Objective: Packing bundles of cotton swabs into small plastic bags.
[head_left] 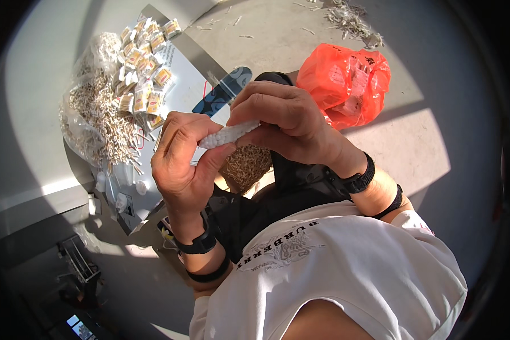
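A bundle of cotton swabs (229,135), its white tips packed in a flat row, is held up in front of me. My left hand (180,153) is closed on its left end, thumb below and fingers above. The right end is pinched by my right hand (286,120), whose curled fingers hide part of it. Beneath the hands, near my lap, a container of small brown pieces (247,167), perhaps swab ends, is partly covered. To the left, loose cotton swabs (110,122) spill from a clear plastic bag (76,127) beside several small swab packs (147,59).
The packs and swabs lie on a grey table (181,71) at the left. An open red plastic bag (345,85) with pink contents stands on the floor at the right. A pile of pale scraps (354,20) lies farther back, with stray bits around it.
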### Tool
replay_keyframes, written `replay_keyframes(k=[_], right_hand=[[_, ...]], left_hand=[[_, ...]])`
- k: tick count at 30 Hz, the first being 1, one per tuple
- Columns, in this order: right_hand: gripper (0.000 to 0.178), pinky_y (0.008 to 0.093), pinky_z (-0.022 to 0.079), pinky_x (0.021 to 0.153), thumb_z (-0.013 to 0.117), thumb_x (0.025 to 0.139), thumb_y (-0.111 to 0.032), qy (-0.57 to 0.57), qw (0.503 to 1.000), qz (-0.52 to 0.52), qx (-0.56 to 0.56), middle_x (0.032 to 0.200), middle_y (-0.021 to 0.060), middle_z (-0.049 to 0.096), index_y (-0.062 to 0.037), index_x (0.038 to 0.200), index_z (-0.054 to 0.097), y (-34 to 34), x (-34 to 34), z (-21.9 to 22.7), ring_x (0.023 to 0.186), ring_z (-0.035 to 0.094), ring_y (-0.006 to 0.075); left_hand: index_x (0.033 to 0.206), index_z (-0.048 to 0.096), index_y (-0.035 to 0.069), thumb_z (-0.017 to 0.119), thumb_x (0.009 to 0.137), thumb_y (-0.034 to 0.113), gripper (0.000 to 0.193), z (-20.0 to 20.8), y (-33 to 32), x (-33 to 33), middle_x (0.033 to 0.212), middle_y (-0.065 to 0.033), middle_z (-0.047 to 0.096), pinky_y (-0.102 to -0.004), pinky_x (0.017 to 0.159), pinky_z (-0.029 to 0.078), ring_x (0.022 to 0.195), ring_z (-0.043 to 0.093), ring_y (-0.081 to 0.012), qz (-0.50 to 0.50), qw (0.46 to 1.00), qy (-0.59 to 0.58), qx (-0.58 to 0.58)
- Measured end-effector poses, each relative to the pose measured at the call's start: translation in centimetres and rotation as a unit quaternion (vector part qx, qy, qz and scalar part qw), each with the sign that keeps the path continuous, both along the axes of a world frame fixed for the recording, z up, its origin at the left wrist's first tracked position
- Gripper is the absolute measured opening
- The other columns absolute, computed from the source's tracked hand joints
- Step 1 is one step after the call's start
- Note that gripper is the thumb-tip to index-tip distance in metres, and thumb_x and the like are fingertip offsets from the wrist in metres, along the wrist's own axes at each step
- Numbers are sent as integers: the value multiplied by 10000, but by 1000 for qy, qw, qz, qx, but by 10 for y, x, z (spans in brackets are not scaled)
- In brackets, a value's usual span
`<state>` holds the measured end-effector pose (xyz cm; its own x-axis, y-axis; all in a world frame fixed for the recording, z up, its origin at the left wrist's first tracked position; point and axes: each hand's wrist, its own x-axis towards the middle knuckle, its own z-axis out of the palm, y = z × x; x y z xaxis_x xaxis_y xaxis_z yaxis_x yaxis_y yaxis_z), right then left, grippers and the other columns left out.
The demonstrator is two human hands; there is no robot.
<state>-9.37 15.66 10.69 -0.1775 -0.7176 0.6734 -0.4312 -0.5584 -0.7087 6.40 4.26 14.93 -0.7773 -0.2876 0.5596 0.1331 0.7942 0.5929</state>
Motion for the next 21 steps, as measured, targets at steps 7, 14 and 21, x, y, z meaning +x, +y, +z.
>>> replay_keyframes(k=[7,14,21], right_hand=[[285,318,502,642,755,718,-28,-35,999,-24,11,867,74,599,-54,970,623,0,2,1,770,621,252],[270,313,506,765,742,743,-25,-84,994,18,61,977,108,631,9,993,646,0,5,-15,911,633,229],[286,329,488,811,726,732,-2,-87,995,17,56,1016,111,638,-3,1011,665,-2,7,-18,953,613,239]], left_hand=[[867,624,-6,805,684,80,271,-2,3,-3,849,-95,605,-315,666,475,741,568,-238,27,1000,12,0],[879,630,-4,810,683,98,285,-6,3,-4,855,-100,612,-329,682,479,765,575,-242,-4,1000,31,2],[889,654,-14,822,666,98,300,-5,12,-8,849,-90,623,-321,681,490,763,585,-236,32,999,31,24]])
